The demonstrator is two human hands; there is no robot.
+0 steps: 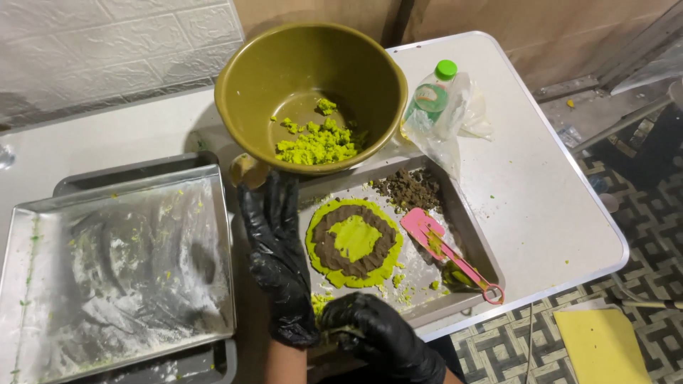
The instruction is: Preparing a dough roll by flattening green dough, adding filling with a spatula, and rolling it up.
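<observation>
My left hand (274, 245), in a black glove, reaches up with its fingertips at the underside of a tilted olive-green bowl (245, 78) that holds crumbly bright green dough (318, 142). My right hand (380, 334), also gloved in black, rests closed at the near edge of a metal tray (466, 231). In that tray lies a round disc (353, 242) of green dough with a brown ring and green centre. A pink spatula (441, 249) lies to its right, and brown crumbs (410, 188) sit at the tray's far end.
Two stacked floured metal trays (114, 263) fill the left of the white table (541, 192). A green-capped plastic bottle (430, 96) in a clear bag lies behind the bowl. A yellow cloth (601, 345) lies on the patterned floor at right.
</observation>
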